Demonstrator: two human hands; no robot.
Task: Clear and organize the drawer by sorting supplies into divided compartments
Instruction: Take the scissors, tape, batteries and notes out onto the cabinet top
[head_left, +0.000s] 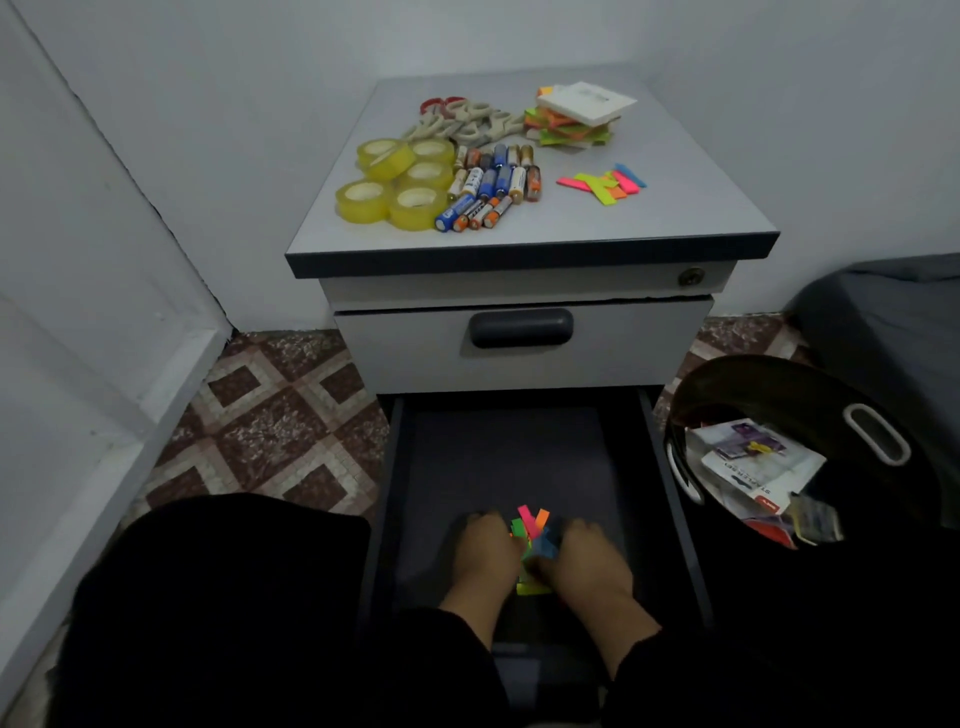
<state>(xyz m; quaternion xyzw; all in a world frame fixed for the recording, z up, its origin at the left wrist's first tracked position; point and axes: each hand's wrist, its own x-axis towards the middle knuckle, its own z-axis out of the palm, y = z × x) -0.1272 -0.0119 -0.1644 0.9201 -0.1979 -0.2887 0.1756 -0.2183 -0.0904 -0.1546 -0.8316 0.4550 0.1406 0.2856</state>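
The bottom drawer (506, 457) of a grey cabinet is pulled open, its dark floor bare except at the front. There my left hand (480, 558) and my right hand (587, 564) lie side by side, both curled around a bunch of neon sticky flags (530, 525). Pink, orange and green strips stick up between the hands; the lower part of the bunch is hidden by my fingers. On the cabinet top (675, 208) lie yellow tape rolls (397, 182), several batteries (491, 187), scissors (467, 122), a stack of sticky notes (576, 117) and more loose flags (605, 182).
A black bin (810, 415) with paper packaging inside stands right of the drawer. The cabinet's upper drawer (522, 343) is closed. A white wall and door frame run along the left, with patterned floor tiles (275, 426) between. My dark-clothed knee (218, 597) is at lower left.
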